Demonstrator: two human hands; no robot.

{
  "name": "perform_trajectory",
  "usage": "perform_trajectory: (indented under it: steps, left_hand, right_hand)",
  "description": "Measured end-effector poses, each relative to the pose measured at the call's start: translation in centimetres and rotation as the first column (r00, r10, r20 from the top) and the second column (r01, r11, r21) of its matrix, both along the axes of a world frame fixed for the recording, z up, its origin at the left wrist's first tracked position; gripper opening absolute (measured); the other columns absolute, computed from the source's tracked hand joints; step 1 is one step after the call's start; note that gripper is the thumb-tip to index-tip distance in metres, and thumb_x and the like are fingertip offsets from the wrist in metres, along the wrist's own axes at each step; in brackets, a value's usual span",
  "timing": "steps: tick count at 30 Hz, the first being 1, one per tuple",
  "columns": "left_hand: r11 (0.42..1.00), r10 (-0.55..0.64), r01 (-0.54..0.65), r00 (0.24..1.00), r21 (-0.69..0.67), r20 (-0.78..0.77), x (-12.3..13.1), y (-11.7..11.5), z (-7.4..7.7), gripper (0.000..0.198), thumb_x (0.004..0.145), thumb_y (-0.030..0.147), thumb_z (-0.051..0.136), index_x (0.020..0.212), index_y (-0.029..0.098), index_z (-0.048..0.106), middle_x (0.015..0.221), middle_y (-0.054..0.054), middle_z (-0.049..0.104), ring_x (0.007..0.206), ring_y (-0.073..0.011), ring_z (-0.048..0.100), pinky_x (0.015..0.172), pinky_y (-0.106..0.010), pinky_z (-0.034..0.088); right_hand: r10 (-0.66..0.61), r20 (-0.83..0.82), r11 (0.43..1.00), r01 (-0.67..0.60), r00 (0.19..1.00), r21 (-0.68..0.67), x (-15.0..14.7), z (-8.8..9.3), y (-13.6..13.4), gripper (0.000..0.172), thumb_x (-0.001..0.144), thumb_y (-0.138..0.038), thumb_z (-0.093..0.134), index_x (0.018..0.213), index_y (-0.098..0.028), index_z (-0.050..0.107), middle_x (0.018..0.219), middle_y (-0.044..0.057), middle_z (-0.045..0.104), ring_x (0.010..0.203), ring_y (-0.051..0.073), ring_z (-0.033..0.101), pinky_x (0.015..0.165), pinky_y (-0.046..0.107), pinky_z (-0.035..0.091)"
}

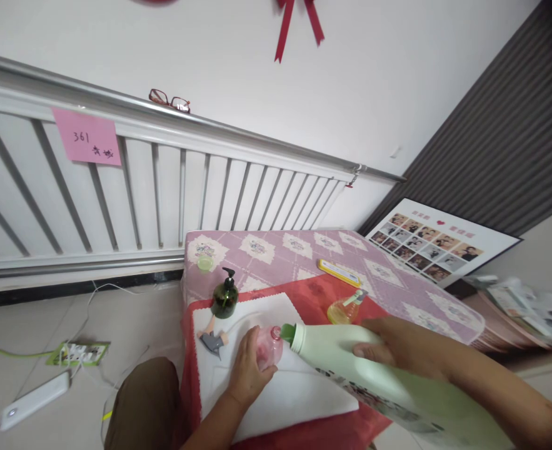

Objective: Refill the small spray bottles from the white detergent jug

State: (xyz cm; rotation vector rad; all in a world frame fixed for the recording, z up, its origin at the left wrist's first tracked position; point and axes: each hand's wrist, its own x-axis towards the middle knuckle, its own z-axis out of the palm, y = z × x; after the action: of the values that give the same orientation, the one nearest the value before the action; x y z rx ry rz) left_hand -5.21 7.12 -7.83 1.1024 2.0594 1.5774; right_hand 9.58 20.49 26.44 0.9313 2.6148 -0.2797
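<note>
My right hand [400, 348] grips a large pale green detergent bottle [346, 362], tipped on its side with its green spout toward the left. My left hand [248, 370] is wrapped round a small clear pink bottle [269, 345], whose mouth meets the big bottle's spout. Both are held over a white cloth [276, 387] spread on the red table cover [313, 294]. A dark green pump bottle [224, 295] stands at the cloth's far left corner. A small yellow spray bottle [344, 307] lies just beyond the big bottle.
A small figurine [212, 337] lies on the cloth's left edge. A yellow flat item [339, 273] and a small green cap [205, 262] sit on the pink tablecloth [280, 250]. A white radiator [130, 187] with glasses [169, 100] stands behind. A power bank [34, 400] lies on the floor. A photo board [439, 247] leans at the right.
</note>
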Motion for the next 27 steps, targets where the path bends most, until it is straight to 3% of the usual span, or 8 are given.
perform_trajectory:
  steps: [13, 27]
  left_hand:
    - [1.000, 0.001, -0.001, 1.000, -0.012, 0.016, 0.09, 0.00, 0.02, 0.090, 0.064, 0.025, 0.065, 0.145, 0.013, 0.028, 0.151, -0.015, 0.037, 0.141, -0.0298, 0.032, 0.118, -0.044, 0.028]
    - [1.000, 0.012, -0.012, 1.000, 0.017, 0.013, 0.07, 0.22, -0.40, 0.089, 0.064, 0.024, 0.066, 0.145, 0.014, 0.029, 0.150, -0.017, 0.039, 0.141, -0.0313, 0.033, 0.117, -0.047, 0.029]
  right_hand:
    - [0.011, 0.140, 0.999, -0.005, 0.990, -0.043, -0.60, 0.81, -0.49, 0.048, 0.083, -0.062, 0.044, 0.089, -0.019, 0.064, 0.098, 0.015, 0.071, 0.092, 0.034, 0.066, 0.070, 0.038, 0.048]
    - [0.005, 0.130, 0.999, 0.001, 0.991, -0.050, -0.38, 0.51, -0.20, 0.046, 0.083, -0.062, 0.045, 0.085, -0.020, 0.063, 0.093, 0.013, 0.072, 0.087, 0.031, 0.067, 0.067, 0.036, 0.047]
